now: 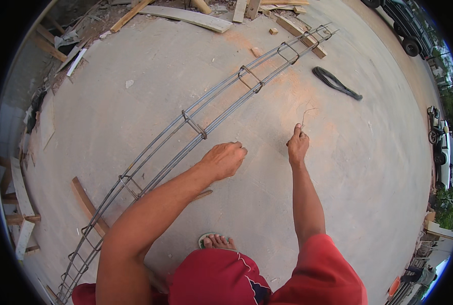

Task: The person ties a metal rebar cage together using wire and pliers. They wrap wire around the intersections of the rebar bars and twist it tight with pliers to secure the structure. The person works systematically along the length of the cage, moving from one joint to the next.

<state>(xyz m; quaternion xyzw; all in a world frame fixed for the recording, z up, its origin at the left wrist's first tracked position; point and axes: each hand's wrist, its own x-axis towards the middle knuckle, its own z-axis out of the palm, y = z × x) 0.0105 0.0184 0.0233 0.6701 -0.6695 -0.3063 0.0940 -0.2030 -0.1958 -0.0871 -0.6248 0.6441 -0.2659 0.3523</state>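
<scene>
My right hand (298, 146) is closed in a pinch on thin tie wires (306, 113), whose bent ends fan out beyond the thumb. My left hand (226, 159) is curled into a fist over the concrete; whatever is in it, if anything, is hidden. Just beyond and left of that hand runs a long rebar cage (191, 140), steel bars joined by square stirrups. It slants from the lower left to the upper right, apart from both hands. A dark bundle of looped wire (335, 84) lies beyond my right hand. Below my left forearm shows a narrow brownish piece (202, 195), partly covered.
One wooden block (300, 36) sits under the cage's far end, and a plank (89, 206) under its near part. Boards (185, 18) and rubble line the far edge. Propped timber (23, 203) stands at left. Vehicles (442, 152) and a person (422, 274) are at far right.
</scene>
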